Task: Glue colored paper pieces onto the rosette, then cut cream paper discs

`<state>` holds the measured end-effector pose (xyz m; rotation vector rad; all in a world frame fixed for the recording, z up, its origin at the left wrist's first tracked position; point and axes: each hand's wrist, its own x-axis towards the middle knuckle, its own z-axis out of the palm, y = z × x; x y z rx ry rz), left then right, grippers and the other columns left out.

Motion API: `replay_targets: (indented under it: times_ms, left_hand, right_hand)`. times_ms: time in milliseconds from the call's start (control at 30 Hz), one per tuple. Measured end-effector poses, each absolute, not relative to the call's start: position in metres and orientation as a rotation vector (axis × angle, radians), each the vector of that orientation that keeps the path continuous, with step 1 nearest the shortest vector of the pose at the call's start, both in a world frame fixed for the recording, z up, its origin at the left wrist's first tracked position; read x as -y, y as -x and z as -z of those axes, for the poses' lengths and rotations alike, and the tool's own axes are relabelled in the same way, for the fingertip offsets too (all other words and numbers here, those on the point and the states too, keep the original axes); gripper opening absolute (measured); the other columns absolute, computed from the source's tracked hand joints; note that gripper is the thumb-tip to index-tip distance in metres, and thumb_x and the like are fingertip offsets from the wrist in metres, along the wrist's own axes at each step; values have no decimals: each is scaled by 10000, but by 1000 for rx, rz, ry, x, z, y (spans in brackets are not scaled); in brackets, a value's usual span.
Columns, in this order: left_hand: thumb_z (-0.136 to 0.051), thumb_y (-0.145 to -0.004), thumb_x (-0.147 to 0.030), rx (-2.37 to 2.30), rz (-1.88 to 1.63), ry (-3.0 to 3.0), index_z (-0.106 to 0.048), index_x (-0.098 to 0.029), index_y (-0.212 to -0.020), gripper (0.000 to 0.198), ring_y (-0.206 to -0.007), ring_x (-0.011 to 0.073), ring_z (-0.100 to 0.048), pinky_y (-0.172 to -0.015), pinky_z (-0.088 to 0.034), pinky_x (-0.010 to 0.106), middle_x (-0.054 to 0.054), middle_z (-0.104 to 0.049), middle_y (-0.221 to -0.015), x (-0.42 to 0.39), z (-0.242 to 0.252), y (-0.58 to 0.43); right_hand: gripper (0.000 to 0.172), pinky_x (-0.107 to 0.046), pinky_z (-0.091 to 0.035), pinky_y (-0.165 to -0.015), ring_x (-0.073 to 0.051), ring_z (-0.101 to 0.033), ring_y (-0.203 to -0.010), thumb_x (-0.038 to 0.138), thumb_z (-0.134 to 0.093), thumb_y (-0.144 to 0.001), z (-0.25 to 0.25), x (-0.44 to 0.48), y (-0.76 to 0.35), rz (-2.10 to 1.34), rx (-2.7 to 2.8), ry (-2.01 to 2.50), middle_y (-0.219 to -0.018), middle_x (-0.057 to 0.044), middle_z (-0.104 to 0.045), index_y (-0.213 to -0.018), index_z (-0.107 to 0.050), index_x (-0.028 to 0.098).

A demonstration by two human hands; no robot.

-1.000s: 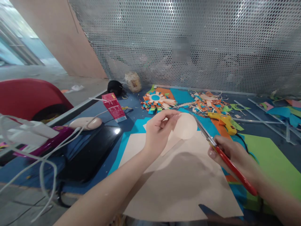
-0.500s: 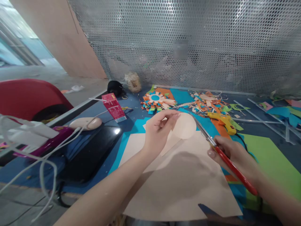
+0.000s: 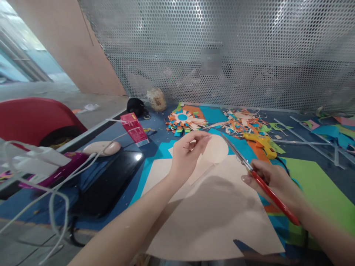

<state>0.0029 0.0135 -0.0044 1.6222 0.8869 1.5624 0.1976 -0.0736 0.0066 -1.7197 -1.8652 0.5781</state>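
Between thumb and fingers, my left hand pinches the left edge of a round cream paper disc. My right hand is wrapped round red-handled scissors, their blades pointing up and left. The blade tips are close to the disc's right edge, with a small gap between them. Under both hands lies a large cream paper sheet, on top of blue paper. A smaller cream piece sits beneath the disc.
Behind are a layered paper flower and a heap of paper scraps. A yellow glue gun and green paper lie right. Leftward are a black laptop-like object, a mouse, a pink packet and white cables.
The scissors have moved slightly left and the gap between blades and disc has widened a little. The disc has shifted slightly left, still in my left hand.
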Motion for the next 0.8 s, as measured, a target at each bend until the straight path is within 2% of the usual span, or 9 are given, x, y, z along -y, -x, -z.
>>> replay_targets:
  times_ms: [133,267,400,533,667,800]
  left_hand:
    - [-627,-769,-313,-867,-1517,-1574,-644,-178,-754,137,-505,77,-470,-456,-379,188,-20,-559,-597,-16,6,-5]
    - [-642,-748,-305,-838,-1458,-1397,-593,-169,-750,145,-465,64,-437,-425,-367,179,-47,-522,-550,-18,9,-8]
    - [-716,-668,-300,-804,-1339,-1239,-573,-161,-774,226,-489,68,-464,-429,-400,189,-34,-576,-605,-14,10,-11]
    - [-707,-666,-374,-821,-1184,-1237,-575,-154,-730,264,-460,67,-453,-451,-435,214,-47,-534,-561,-5,11,-17]
    - [-694,-667,-435,-803,-1046,-1340,-569,-161,-690,301,-489,83,-476,-483,-457,228,-40,-515,-564,2,13,-22]
    - [-697,-665,-400,-766,-916,-1463,-558,-163,-637,276,-524,80,-479,-490,-415,204,-22,-540,-632,3,11,-19]
  right_hand:
    - [437,-228,-206,-405,-88,-241,-449,540,-552,-749,-1,67,-202,-527,1794,1727,-491,72,-261,-561,-316,224]
    - [385,-222,-229,-396,-88,-284,-428,518,-592,-727,4,61,-205,-567,1678,1740,-469,82,-303,-605,-377,222]
    - [302,-223,-327,-392,-88,-402,-407,446,-612,-743,6,60,-200,-806,1544,1638,-541,57,-485,-685,-422,219]
    - [348,-251,-431,-429,-102,-491,-454,462,-689,-646,3,62,-191,-818,1402,1492,-706,3,-604,-725,-451,221]
    - [334,-258,-446,-455,-112,-497,-453,444,-697,-623,-3,61,-189,-729,1390,1519,-596,32,-558,-707,-459,226]
    - [300,-262,-446,-473,-127,-515,-493,399,-688,-608,-5,60,-191,-654,1323,1477,-566,48,-510,-714,-467,225]
